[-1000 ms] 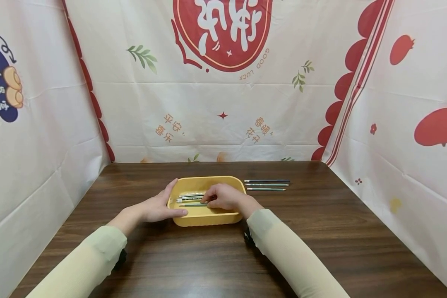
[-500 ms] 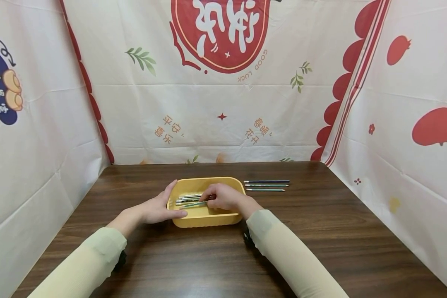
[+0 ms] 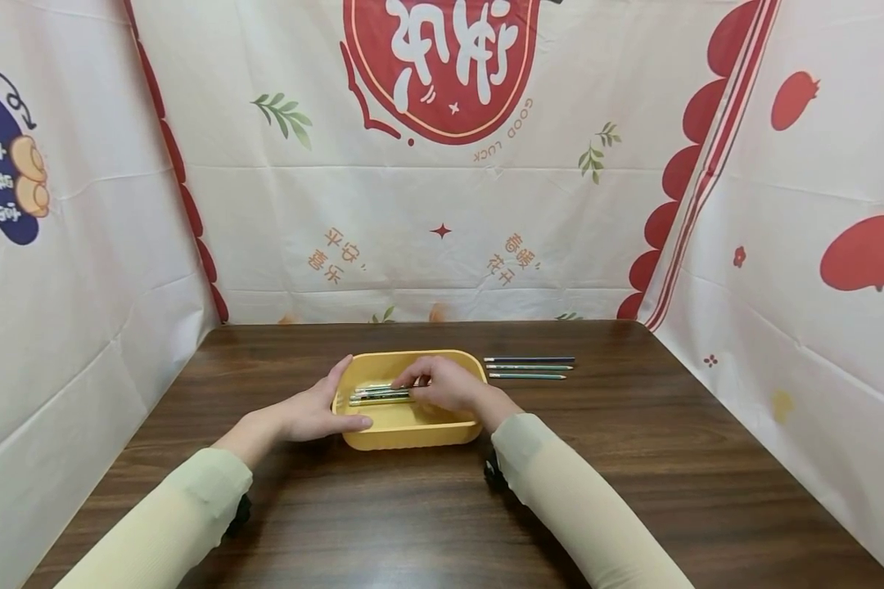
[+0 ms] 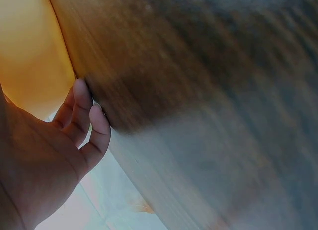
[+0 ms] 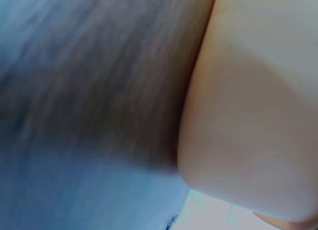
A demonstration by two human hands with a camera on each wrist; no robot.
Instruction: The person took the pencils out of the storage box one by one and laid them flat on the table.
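- Pale sleeves, left and right, entered from the lower left and lower right of the frame.
- Dark wood-grain table filled the lower half.
- Yellow box sat just below frame centre, upright on the table.
- Left hand at the box's left end: thumb and fingers spread, thumb over the near rim. Left wrist view: fingertips lay at the box's outer wall.
- Right hand reached in over the right part of the box, fingers bent down at the pencils; could not tell whether a pencil was pinched.
- Loose pencils lay lengthwise inside, left of the right hand, their number unclear.
- Three pencils lay parallel on the table, right of the box.
- White printed cloth hung behind, upper frame.
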